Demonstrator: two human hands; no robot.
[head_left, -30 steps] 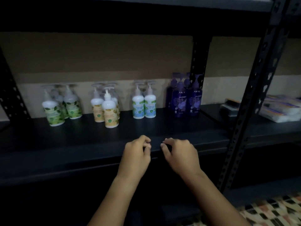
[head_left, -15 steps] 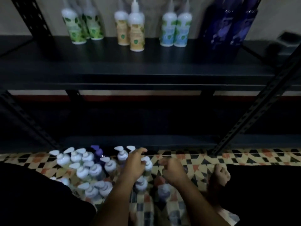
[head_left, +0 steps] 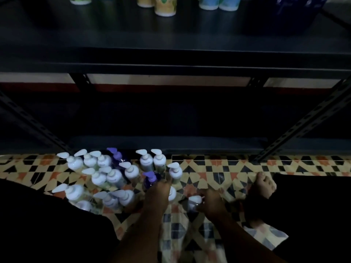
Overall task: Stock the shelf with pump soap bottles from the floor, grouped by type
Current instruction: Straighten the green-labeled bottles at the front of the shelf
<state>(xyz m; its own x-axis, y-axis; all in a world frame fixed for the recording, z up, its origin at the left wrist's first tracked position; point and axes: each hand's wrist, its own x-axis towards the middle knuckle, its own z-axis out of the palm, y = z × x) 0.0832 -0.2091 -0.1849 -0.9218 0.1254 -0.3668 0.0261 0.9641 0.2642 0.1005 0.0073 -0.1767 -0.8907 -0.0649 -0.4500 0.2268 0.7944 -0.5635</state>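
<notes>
Reaching down at the bottom middle, we grasp a purple bottle (head_left: 151, 180) with our left hand (head_left: 156, 194) and a white bottle (head_left: 193, 202) with our right hand (head_left: 212, 204).

A cluster of white pump soap bottles (head_left: 112, 177) stands upright on the patterned tile floor (head_left: 218, 168), packed close together just in front of the dark shelf (head_left: 171, 59). Two purple bottles sit among them: one purple bottle at the back (head_left: 116, 156), and a nearer purple bottle (head_left: 151, 179). One white bottle (head_left: 194, 202) stands apart to the right of the cluster. On the shelf above, only bottle bases show: a green-labelled one (head_left: 79, 0), yellow-labelled ones (head_left: 164, 8), blue-labelled ones (head_left: 218, 3) and dark purple ones (head_left: 296, 8), grouped by type
</notes>
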